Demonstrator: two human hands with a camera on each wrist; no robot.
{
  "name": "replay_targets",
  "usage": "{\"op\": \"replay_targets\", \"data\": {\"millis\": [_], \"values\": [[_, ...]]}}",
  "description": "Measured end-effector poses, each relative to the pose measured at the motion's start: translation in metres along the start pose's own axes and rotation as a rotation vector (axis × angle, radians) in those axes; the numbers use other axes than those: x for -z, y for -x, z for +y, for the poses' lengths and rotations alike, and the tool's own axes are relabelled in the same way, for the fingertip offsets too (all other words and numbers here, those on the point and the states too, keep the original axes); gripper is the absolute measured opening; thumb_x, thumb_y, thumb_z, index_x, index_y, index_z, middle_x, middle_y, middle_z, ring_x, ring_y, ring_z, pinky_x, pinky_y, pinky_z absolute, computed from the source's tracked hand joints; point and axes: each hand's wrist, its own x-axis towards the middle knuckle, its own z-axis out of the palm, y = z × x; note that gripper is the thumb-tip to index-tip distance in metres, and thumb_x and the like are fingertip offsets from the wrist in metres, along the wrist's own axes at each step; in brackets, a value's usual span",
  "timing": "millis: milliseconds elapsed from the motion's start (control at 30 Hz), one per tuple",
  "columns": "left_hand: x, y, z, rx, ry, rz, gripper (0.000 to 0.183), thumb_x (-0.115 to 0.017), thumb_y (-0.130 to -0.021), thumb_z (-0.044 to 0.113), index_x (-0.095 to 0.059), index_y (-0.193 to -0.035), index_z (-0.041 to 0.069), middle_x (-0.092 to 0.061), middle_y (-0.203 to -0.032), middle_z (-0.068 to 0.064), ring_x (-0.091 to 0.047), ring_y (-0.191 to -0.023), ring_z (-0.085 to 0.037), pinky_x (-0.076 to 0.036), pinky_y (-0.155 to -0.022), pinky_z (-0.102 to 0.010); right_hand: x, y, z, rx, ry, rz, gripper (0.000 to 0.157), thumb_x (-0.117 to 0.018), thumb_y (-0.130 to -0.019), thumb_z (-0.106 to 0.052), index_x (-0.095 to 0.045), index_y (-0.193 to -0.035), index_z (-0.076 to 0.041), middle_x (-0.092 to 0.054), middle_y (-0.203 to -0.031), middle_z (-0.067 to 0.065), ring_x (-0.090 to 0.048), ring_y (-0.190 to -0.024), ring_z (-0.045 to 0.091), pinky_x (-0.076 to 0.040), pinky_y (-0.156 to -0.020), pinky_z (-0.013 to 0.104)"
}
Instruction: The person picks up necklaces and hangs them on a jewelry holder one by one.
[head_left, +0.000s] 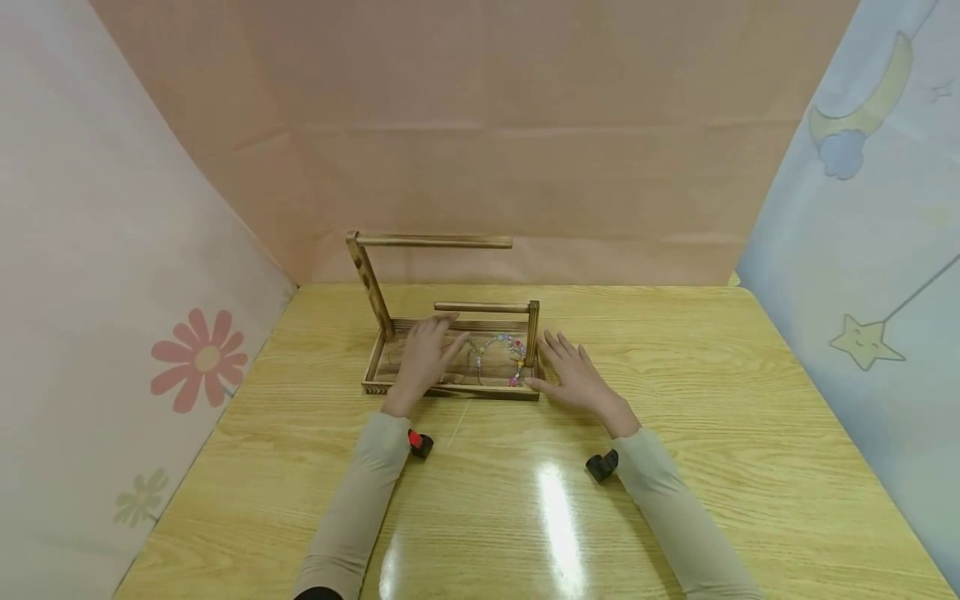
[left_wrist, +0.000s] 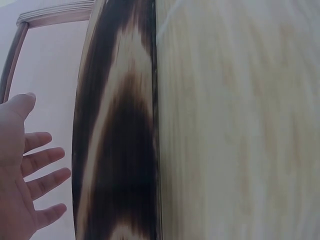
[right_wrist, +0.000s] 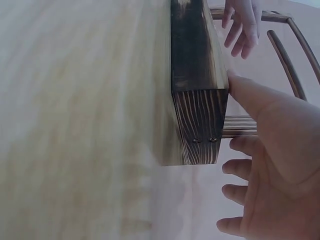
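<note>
A wooden jewelry stand with a shallow tray base sits on the table. An upright at its left end carries a long upper bar; a shorter right post carries a lower bar. Colorful beaded jewelry lies in the tray's right part. My left hand is over the tray, fingers extended, palm bare in the left wrist view. At the tray's right end is my right hand, fingers spread; in the right wrist view its thumb is right at the tray's corner.
The stand is on a wood-grain table, with a pinkish-tan backdrop behind it. Patterned panels flank both sides, a flowered one on the left. Black wrist devices show beneath both wrists, the right one close over the table.
</note>
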Motion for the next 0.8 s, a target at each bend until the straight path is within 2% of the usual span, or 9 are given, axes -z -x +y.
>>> {"op": "replay_targets", "data": {"millis": [167, 300, 400, 533, 667, 800], "values": [[-0.002, -0.002, 0.004, -0.007, -0.016, -0.001, 0.050, -0.046, -0.096, 0.045, -0.053, -0.130, 0.009, -0.058, -0.125, -0.011, -0.053, -0.116, -0.029, -0.039, -0.101, -0.051, 0.002, -0.002, -0.002, -0.008, -0.001, -0.020, 0.081, -0.051, -0.091, -0.051, -0.014, -0.149, -0.007, -0.008, -0.155, 0.014, -0.004, -0.142, 0.035, -0.005, -0.112, 0.061], [-0.004, -0.004, 0.007, 0.012, -0.002, -0.028, 0.048, -0.046, -0.096, 0.045, -0.058, -0.125, 0.010, -0.059, -0.121, -0.012, -0.055, -0.110, -0.030, -0.046, -0.093, -0.050, 0.001, -0.002, -0.001, -0.010, 0.005, -0.036, 0.081, -0.049, -0.091, -0.052, -0.013, -0.149, -0.007, -0.008, -0.155, 0.014, -0.003, -0.142, 0.035, -0.005, -0.112, 0.061], [-0.006, -0.006, 0.009, 0.022, 0.002, -0.043, 0.042, -0.051, -0.094, 0.041, -0.062, -0.120, 0.010, -0.061, -0.118, -0.014, -0.062, -0.093, -0.029, -0.054, -0.077, -0.044, 0.000, -0.003, -0.001, -0.008, 0.010, -0.046, 0.081, -0.049, -0.092, -0.052, -0.013, -0.149, -0.007, -0.010, -0.155, 0.014, -0.004, -0.142, 0.035, -0.004, -0.112, 0.061], [-0.008, -0.007, 0.012, 0.056, -0.016, -0.092, 0.038, -0.056, -0.092, 0.038, -0.063, -0.119, 0.012, -0.062, -0.117, -0.013, -0.064, -0.074, -0.025, -0.054, -0.058, -0.037, -0.002, -0.003, 0.000, -0.001, 0.001, -0.052, 0.079, -0.048, -0.093, -0.050, -0.013, -0.149, -0.007, -0.011, -0.155, 0.014, -0.004, -0.142, 0.035, -0.003, -0.112, 0.061], [-0.009, -0.008, 0.017, 0.102, 0.016, -0.159, 0.044, -0.054, -0.092, 0.043, -0.062, -0.120, 0.011, -0.060, -0.121, -0.011, -0.065, -0.085, -0.025, -0.055, -0.068, -0.039, -0.002, -0.002, -0.001, 0.001, -0.012, -0.054, 0.078, -0.048, -0.093, -0.050, -0.013, -0.148, -0.006, -0.009, -0.155, 0.013, -0.002, -0.143, 0.034, -0.003, -0.112, 0.060], [-0.010, -0.009, 0.020, 0.108, 0.045, -0.173, 0.046, -0.054, -0.092, 0.044, -0.063, -0.117, 0.008, -0.061, -0.121, -0.011, -0.064, -0.094, -0.026, -0.055, -0.076, -0.041, 0.000, 0.000, -0.002, 0.001, -0.016, -0.048, 0.078, -0.048, -0.093, -0.049, -0.013, -0.148, -0.005, -0.009, -0.155, 0.013, -0.002, -0.142, 0.034, -0.004, -0.112, 0.060]]}}
